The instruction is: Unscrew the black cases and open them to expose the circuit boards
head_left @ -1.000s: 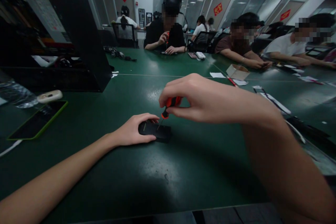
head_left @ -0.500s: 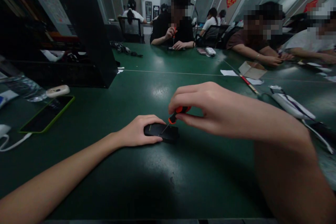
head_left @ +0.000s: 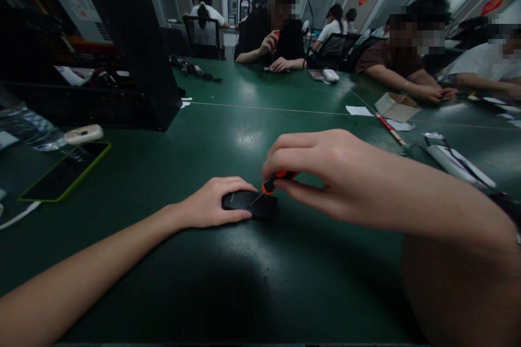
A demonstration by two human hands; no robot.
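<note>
On the green table lies a black computer mouse (head_left: 266, 208) with a thin yellow-green line across it. My left hand (head_left: 214, 203) grips its left end, thumb on the near side and fingers along the far side. A small screwdriver (head_left: 269, 186) with a red and black handle is pinched between the thumb and fingers of my right hand (head_left: 321, 173). It slants down to the left, and its thin shaft reaches the top of the mouse near my left thumb. Whether the tip sits in a screw is too small to tell.
At left are a phone (head_left: 67, 172) in a green case, a white oval device (head_left: 84, 134) and a clear plastic bottle (head_left: 32, 124), near a black cabinet (head_left: 134, 43). To the right lie a white pouch (head_left: 459, 165) and an open box (head_left: 396, 107). Co-workers sit across the table.
The screwdriver handle and my right hand have shifted slightly right and down. My left hand keeps hold of the mouse, which stays in place. The camera view has tilted slightly.
</note>
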